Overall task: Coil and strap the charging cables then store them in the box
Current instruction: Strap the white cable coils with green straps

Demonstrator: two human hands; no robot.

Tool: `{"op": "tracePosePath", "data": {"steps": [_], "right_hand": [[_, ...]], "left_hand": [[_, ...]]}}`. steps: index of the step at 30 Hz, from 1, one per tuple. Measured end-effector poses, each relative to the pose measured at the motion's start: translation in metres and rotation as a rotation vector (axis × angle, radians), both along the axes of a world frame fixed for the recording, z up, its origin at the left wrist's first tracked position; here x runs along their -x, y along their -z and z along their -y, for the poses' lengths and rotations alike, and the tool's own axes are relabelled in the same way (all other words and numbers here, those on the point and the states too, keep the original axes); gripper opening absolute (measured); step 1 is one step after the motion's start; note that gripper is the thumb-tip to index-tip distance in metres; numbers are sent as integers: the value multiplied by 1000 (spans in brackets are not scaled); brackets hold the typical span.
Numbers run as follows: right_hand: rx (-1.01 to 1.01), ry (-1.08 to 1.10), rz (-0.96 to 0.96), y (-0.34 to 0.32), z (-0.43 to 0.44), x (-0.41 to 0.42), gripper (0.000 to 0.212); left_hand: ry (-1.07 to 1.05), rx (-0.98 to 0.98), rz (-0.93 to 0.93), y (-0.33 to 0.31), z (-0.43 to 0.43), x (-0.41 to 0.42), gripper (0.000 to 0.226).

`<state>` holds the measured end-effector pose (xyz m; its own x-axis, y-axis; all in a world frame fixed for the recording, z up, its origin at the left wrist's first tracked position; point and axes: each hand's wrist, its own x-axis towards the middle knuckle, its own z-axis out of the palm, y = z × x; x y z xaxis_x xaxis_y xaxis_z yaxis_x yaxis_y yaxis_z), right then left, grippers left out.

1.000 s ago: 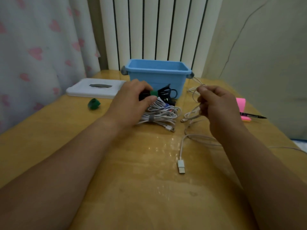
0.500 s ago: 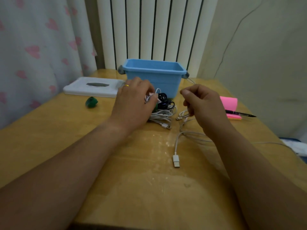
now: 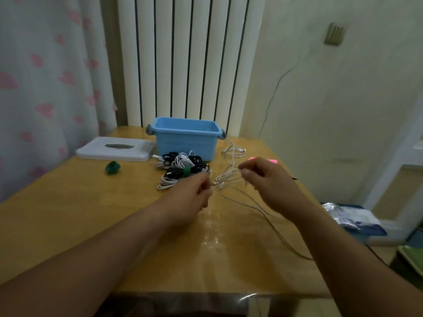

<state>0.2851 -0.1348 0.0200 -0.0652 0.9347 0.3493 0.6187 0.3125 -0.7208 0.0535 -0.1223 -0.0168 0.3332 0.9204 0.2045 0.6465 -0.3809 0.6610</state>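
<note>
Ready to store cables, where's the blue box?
Head view, centre: the blue box stands just behind the cable pile, right of the white lid.

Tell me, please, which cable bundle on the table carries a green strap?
The black coiled cable at the pile's front, nearest the left hand; neighbouring white coils show none.

Head-worn view, forward and down, near table (image 3: 68, 213)

My two forearms are bare all the way from the near edge of view to the wrists. My left hand (image 3: 193, 193) and right hand (image 3: 265, 179) are bare as well. A thumbnail shows on the right; the left's fingers are too blurred for detail.
</note>
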Motion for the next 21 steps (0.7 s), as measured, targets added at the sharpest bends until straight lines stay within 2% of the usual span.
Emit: {"op": "tracePosePath", "data": {"steps": [2, 4, 6, 10, 13, 16, 21], "right_hand": [[25, -67, 145, 5, 5, 8, 34], [100, -134, 154, 4, 4, 20, 32], [134, -157, 113, 2, -1, 30, 22], [117, -110, -94, -4, -17, 42, 22], [29, -4, -183, 0, -29, 60, 21], [-50, -19, -95, 15, -42, 90, 19], [-145, -100, 86, 33, -58, 116, 20]], "left_hand": [[20, 23, 219, -18, 6, 6, 9], [-24, 27, 361, -35, 2, 11, 10], [-117, 66, 541, -47, -9, 16, 11], [-260, 116, 842, -51, -26, 29, 10], [-251, 207, 851, -34, -32, 20, 28], [-197, 295, 893, -23, -35, 4, 54], [-255, 229, 915, -29, -41, 2, 40]]}}
